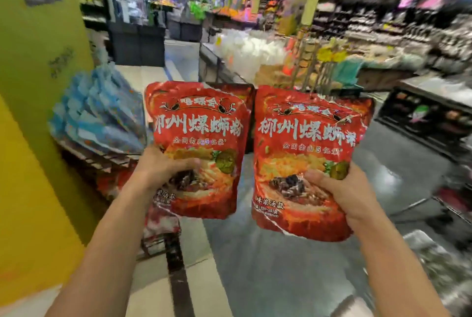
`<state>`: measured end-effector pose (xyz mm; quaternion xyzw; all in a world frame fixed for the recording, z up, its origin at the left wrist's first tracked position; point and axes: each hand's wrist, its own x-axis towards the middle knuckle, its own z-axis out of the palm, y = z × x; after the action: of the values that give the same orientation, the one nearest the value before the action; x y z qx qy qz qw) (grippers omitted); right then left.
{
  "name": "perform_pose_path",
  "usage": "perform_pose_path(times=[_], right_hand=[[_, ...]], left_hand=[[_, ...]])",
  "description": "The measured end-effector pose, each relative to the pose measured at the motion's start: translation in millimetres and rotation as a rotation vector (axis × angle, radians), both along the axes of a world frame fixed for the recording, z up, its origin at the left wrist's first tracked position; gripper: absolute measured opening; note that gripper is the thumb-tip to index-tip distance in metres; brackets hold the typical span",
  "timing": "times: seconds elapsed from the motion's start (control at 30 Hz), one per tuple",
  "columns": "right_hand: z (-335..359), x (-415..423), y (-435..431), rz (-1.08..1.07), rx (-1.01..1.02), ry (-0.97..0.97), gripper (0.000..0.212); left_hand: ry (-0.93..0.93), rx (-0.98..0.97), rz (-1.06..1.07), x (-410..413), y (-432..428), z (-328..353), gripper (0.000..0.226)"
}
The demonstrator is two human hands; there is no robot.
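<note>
Head view: two red noodle packets are held up side by side in a shop aisle, the left packet [199,122] in the left hand [158,166] and the right packet [306,132] in the right hand [342,189]. Each hand grips its packet at the lower outer corner, fingers [187,163] curled round the edge with the thumb across the front.

The packets are glossy, crinkled film pouches. They look puffy, soft and probably light, with loose contents that may shift. The film looks slippery, so the lower body or the flat top seam seems the best hold.

Large pale characters read 柳州螺蛳粉, with 嘻螺会 above and 全国卖出5亿袋 below; the small bottom print is partly covered.

Blue packs [97,112] lie on a shelf [84,155] at the left, beside a yellow-green pillar [38,61]. The aisles beyond are blurred.
</note>
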<state>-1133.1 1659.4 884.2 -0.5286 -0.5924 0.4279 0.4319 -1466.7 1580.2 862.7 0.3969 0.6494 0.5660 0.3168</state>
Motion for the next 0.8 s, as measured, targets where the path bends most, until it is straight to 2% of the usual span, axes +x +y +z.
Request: perform_pose_path(times=[0.13, 0.2, 0.3, 0.4, 0.5, 0.63, 0.8], right_hand=[[28, 108, -47, -0.277, 0.067, 0.04, 0.057], [35, 159, -81, -0.404, 0.106, 0.048, 0.049], [38, 233, -142, -0.57, 0.15, 0.057, 0.038], [37, 301, -215, -0.714, 0.157, 0.081, 0.039], [35, 366, -295, -0.857, 0.15, 0.112, 0.052], [27, 450, -409, -1.04, 0.166, 0.11, 0.041], [19, 551, -566, -1.241, 0.181, 0.09, 0.064]], left_hand=[[-0.032, 0.03, -0.271, 102, 38, 36, 0.04], [-0.034, 0.04, -0.407, 157, 49, 44, 0.042], [-0.017, 0.034, -0.591, 246, 50, 48, 0.038], [0.018, 0.044, -0.768, 339, 33, 52, 0.037], [0.036, 0.041, -0.927, 435, -2, 54, 0.046], [0.024, -0.021, -1.116, 565, -69, 50, 0.045], [0.021, -0.025, -1.349, 732, -186, 36, 0.044]])
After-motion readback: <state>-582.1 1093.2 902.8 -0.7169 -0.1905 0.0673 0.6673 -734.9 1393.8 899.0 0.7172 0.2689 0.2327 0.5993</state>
